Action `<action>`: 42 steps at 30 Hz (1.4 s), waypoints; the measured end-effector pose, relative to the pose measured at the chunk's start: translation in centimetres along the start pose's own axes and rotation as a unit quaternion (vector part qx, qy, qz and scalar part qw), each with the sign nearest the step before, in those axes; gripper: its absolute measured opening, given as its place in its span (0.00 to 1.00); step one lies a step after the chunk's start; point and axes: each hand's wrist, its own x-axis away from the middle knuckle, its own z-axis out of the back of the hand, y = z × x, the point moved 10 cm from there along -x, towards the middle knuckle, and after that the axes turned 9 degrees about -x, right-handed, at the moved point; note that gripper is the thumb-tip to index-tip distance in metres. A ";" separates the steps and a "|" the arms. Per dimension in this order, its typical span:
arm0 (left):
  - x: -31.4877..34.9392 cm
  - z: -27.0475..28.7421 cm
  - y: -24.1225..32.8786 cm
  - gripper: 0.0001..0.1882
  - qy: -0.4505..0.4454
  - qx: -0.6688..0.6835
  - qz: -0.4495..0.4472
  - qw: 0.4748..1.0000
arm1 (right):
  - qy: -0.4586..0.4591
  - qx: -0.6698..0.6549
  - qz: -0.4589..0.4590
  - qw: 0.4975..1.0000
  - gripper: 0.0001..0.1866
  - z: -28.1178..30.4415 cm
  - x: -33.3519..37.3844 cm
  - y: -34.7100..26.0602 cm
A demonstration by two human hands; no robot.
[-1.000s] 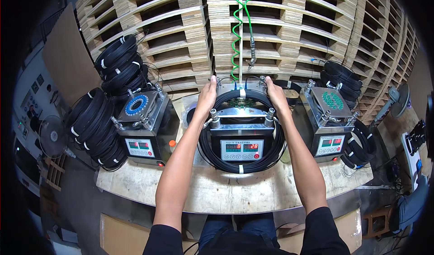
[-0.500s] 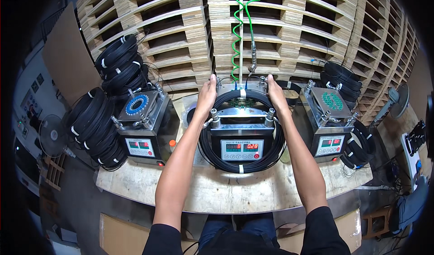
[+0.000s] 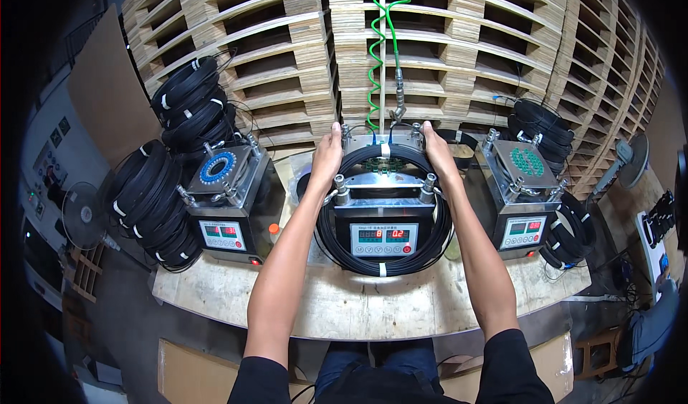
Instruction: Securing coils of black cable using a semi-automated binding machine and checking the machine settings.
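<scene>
A benchtop machine (image 3: 344,218) stands before me, with a metal top, corner clamp posts and a front panel with red digits. A coil of black cable (image 3: 383,268), bound with white tape, hangs around its front and over its top. My left hand (image 3: 328,155) lies along the machine's far left side, and my right hand (image 3: 437,148) along its far right side. Both point away from me, one digit showing upright on each. The other fingers are hidden, so their grip cannot be made out. Between the hands, green connectors (image 3: 383,165) show partly beneath the coil.
Similar machines stand left (image 3: 222,189) with a ring of blue connectors, and right (image 3: 523,182) with green ones. Black cable coils are stacked at left (image 3: 143,196) and right (image 3: 541,132). A green air hose (image 3: 398,39) hangs before wooden pallets (image 3: 272,60). An orange-capped bottle (image 3: 274,228) is by my left forearm.
My hands stay at the machine's sides, with the fingertips a touch lower. Red digits on the panels differ. The coil keeps its place.
</scene>
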 end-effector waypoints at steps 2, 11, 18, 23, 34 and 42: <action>0.5 -0.3 0.1 0.40 -0.032 -0.010 0.028 0.999 | 0.000 -0.010 0.017 1.000 0.38 0.0 -0.2 -0.1; 0.0 -0.7 -0.4 0.43 -0.045 0.013 0.008 0.999 | 0.020 0.041 0.005 0.999 0.37 -0.1 1.2 -2.3; -0.2 -1.1 -0.9 0.45 -0.062 -0.003 0.018 0.998 | 0.025 0.049 -0.014 0.998 0.36 0.2 1.6 -2.3; -0.2 -1.0 -1.5 0.46 -0.045 -0.007 0.046 0.998 | 0.016 -0.007 0.013 1.000 0.35 0.1 1.1 -1.8; 0.1 -1.4 0.1 0.48 -0.063 0.005 0.016 0.998 | 0.077 0.064 -0.003 0.995 0.37 1.4 0.5 -0.6; 0.4 -0.9 -0.4 0.48 -0.078 -0.048 0.044 0.995 | 0.017 0.017 0.015 1.000 0.36 0.1 0.8 -1.4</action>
